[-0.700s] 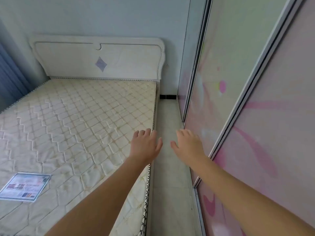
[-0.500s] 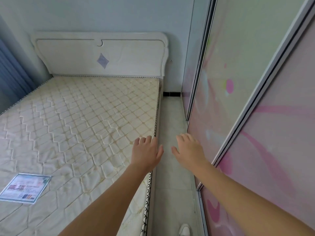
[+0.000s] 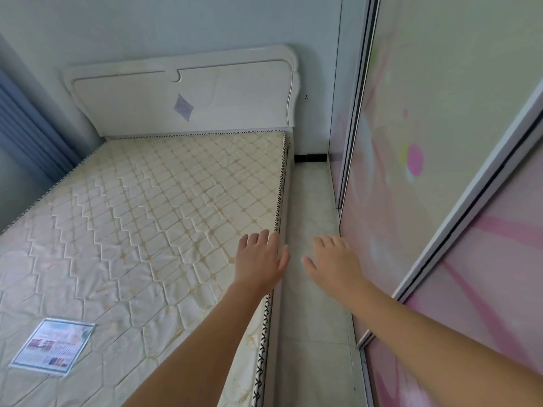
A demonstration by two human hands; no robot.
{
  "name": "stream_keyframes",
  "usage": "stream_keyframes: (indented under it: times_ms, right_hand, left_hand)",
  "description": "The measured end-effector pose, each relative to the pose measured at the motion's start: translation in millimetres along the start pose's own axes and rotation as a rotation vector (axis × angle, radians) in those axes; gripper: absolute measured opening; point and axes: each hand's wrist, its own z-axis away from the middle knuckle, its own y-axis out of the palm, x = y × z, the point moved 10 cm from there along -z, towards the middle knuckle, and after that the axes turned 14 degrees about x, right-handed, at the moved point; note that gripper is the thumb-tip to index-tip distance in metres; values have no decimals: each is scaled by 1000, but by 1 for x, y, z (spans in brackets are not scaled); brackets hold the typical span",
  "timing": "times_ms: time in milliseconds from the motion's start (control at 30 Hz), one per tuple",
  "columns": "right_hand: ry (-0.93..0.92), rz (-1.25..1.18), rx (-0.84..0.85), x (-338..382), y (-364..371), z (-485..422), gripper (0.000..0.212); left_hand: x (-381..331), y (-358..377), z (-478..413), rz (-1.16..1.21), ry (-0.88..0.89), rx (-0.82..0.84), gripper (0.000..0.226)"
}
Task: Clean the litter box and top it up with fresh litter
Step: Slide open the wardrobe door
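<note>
Soft, even daylight — wide-angle edge warp

A narrow strip of floor (image 3: 311,230) runs between the mattress (image 3: 147,230) and the sliding wardrobe doors (image 3: 411,171).

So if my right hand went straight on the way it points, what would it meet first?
Nothing close: the right hand points along the floor strip between mattress and wardrobe doors. First in line looks like the dark skirting on the far wall, though depth is hard to judge.
</note>
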Motion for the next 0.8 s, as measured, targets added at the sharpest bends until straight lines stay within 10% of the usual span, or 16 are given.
stream_keyframes:
  times_ms: [800]
  right_hand:
    - [51,17,-40,-41,-72,-290,50]
  left_hand:
    - [75,-24,-303,27,77,-59,52]
